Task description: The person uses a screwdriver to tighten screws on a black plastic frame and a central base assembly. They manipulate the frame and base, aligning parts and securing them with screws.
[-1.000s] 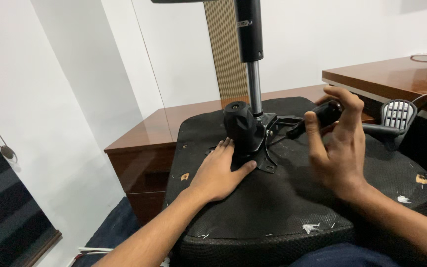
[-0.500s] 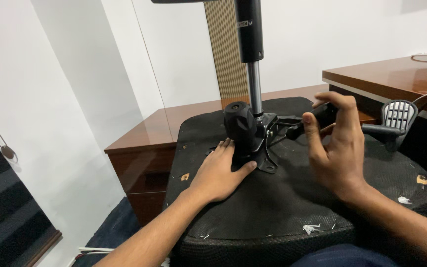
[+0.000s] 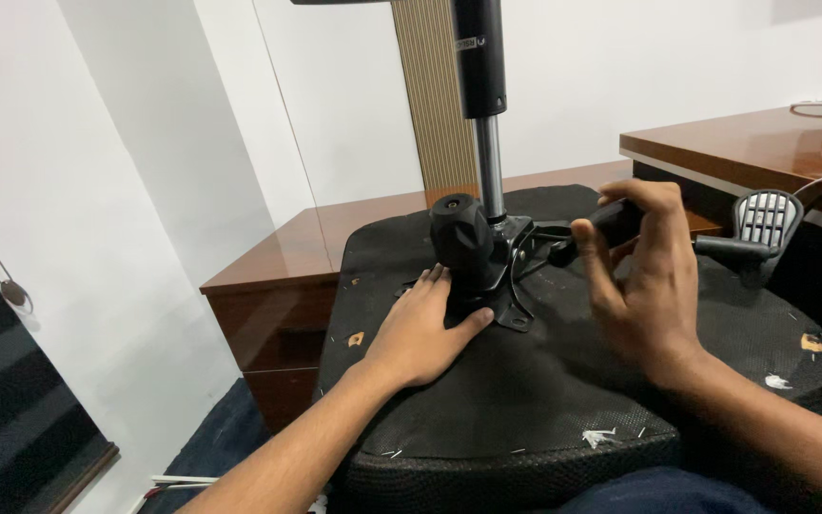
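While the big black fabric-covered underside of an upturned office chair seat (image 3: 563, 400) fills the space before us, its black-and-chrome gas cylinder column (image 3: 483, 105) stands upright from the black metal mechanism plate (image 3: 497, 276) bolted at the seat's middle. Our left hand (image 3: 425, 333) lies flat and open on the fabric, fingertips touching the plate just below its round black plastic knob (image 3: 459, 238). Our right hand (image 3: 644, 281) has its fingers curled closed around the black lever handle (image 3: 611, 227) that juts right from the plate.

walls: white (image 3: 126, 143) | desk: glossy brown wood (image 3: 278, 257) | floor: dark blue carpet (image 3: 211, 447) | panel: beige ribbed (image 3: 435, 95)
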